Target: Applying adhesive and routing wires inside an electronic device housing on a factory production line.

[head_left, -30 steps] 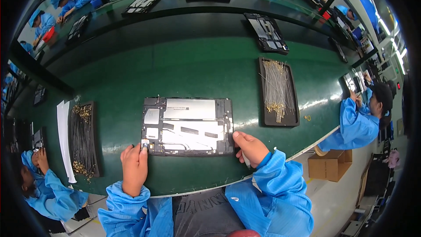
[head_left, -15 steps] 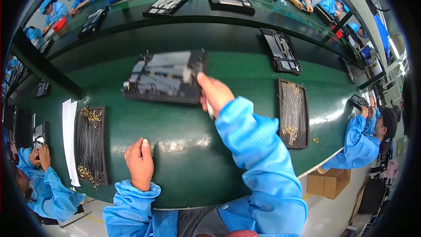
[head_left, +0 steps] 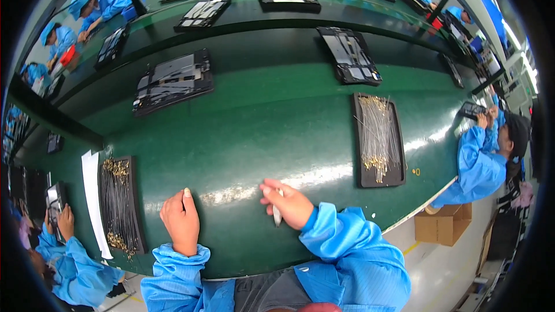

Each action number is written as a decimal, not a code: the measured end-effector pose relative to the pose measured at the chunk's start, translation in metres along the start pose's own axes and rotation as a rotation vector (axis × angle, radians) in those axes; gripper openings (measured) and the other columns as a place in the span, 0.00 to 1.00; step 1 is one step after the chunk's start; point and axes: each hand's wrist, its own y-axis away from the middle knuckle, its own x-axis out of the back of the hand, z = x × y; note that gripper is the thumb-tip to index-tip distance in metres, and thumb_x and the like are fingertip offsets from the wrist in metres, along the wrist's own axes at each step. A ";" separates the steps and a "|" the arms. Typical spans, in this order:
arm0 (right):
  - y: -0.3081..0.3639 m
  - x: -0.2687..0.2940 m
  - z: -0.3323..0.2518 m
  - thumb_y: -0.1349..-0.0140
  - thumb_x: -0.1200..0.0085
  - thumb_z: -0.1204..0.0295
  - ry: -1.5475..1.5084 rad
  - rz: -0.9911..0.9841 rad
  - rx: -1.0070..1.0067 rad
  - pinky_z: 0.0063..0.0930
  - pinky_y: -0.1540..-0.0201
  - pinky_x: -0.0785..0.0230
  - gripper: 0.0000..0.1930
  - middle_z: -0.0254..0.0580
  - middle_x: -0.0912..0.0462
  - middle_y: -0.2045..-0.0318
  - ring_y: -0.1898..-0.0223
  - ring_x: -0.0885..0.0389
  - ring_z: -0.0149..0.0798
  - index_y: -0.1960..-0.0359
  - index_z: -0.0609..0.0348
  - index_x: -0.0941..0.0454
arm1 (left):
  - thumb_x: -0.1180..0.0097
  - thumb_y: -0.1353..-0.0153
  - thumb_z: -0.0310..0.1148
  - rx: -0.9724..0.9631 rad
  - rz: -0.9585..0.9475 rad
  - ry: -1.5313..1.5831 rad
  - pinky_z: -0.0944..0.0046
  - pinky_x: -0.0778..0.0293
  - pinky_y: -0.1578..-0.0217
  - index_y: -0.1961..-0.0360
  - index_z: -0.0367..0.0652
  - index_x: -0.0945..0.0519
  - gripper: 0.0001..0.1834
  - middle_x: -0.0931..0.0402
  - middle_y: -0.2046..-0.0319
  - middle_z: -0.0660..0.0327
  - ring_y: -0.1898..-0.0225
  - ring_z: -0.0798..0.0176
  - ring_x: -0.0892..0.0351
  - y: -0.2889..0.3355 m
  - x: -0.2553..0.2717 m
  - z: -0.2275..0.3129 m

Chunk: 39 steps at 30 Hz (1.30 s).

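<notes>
Head view, only one: both hands are resting on the green worktop [head_left: 277,138], near its front edge, w/ blue sleeves coming in from the bottom.

Left hand [head_left: 181,221] is lying knuckles-up, fingers curled under into a loose fist, thumb pointing up toward the belt. It's gripping nothing that shows. Just to its left a black tray of thin wires [head_left: 119,205] w/ gold-coloured ends is sitting, and a white paper strip [head_left: 94,203] is lying beside that tray on its far side.

Right hand [head_left: 285,201] is closing round a small white tool [head_left: 277,212], slim & pen-like; its lower end is poking out below the palm, fingers pointing left. Can't tell what kind of tool it is. Hands are apart, bare worktop showing between them.

To the right, well apart from the right hand, a second black tray of wires [head_left: 378,138] is lying lengthwise, gold ends bunched at the near end. A couple of small gold bits [head_left: 416,171] are sitting just beside its right edge.

Further back on the darker belt, an open black tablet chassis [head_left: 173,81] is lying tilted, well away from both hands. Another open chassis [head_left: 350,55] is lying to the right of it, more on the far worktop.

Other people in blue coats are working around: one at right edge [head_left: 483,159] holding a device, one at lower left [head_left: 69,260].
</notes>
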 end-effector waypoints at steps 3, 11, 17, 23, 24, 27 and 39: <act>0.014 0.001 0.010 0.45 0.57 0.57 -0.120 -0.013 0.020 0.22 0.69 0.35 0.28 0.44 0.29 0.64 0.72 0.29 0.31 0.48 0.63 0.45 | 0.55 0.48 0.34 -0.144 0.106 -0.158 0.58 0.39 0.67 0.72 0.37 0.25 0.11 0.28 0.76 0.55 0.71 0.53 0.31 0.002 -0.003 0.006; 0.014 0.015 -0.009 0.44 0.58 0.59 -0.418 -0.067 -0.084 0.29 0.69 0.31 0.28 0.47 0.36 0.54 0.64 0.30 0.39 0.47 0.61 0.50 | 0.54 0.48 0.34 -0.215 0.116 -0.194 0.57 0.39 0.66 0.71 0.37 0.25 0.11 0.29 0.75 0.55 0.69 0.53 0.32 0.007 -0.006 0.014; 0.016 0.024 -0.009 0.44 0.58 0.59 -0.396 -0.082 -0.057 0.29 0.69 0.31 0.28 0.47 0.36 0.54 0.64 0.30 0.38 0.47 0.61 0.50 | 0.55 0.48 0.35 -0.198 0.087 -0.189 0.58 0.39 0.66 0.71 0.38 0.25 0.11 0.28 0.74 0.55 0.69 0.53 0.31 0.009 -0.007 0.023; 0.022 0.028 -0.010 0.44 0.58 0.59 -0.390 -0.083 -0.054 0.29 0.68 0.31 0.28 0.47 0.36 0.55 0.64 0.30 0.38 0.46 0.61 0.51 | 0.55 0.48 0.35 -0.178 0.066 -0.193 0.58 0.39 0.65 0.71 0.38 0.25 0.11 0.28 0.73 0.55 0.68 0.53 0.31 0.015 -0.006 0.027; 0.024 0.029 -0.010 0.44 0.58 0.59 -0.391 -0.081 -0.054 0.29 0.68 0.31 0.28 0.47 0.37 0.54 0.64 0.30 0.39 0.46 0.60 0.51 | 0.55 0.48 0.35 -0.176 0.067 -0.192 0.58 0.39 0.65 0.71 0.38 0.25 0.11 0.28 0.73 0.55 0.68 0.53 0.31 0.016 -0.006 0.028; 0.026 0.031 -0.010 0.44 0.58 0.59 -0.396 -0.080 -0.053 0.29 0.68 0.31 0.28 0.47 0.37 0.54 0.64 0.30 0.39 0.46 0.61 0.51 | 0.55 0.48 0.35 -0.186 0.075 -0.182 0.58 0.39 0.64 0.71 0.38 0.25 0.12 0.28 0.74 0.55 0.68 0.54 0.31 0.018 -0.007 0.029; 0.036 0.049 -0.016 0.44 0.58 0.59 -0.406 -0.081 -0.072 0.30 0.68 0.31 0.28 0.47 0.37 0.54 0.63 0.31 0.40 0.46 0.60 0.50 | 0.55 0.48 0.35 -0.196 0.086 -0.172 0.58 0.39 0.64 0.71 0.38 0.25 0.12 0.28 0.73 0.55 0.67 0.54 0.32 0.025 -0.010 0.050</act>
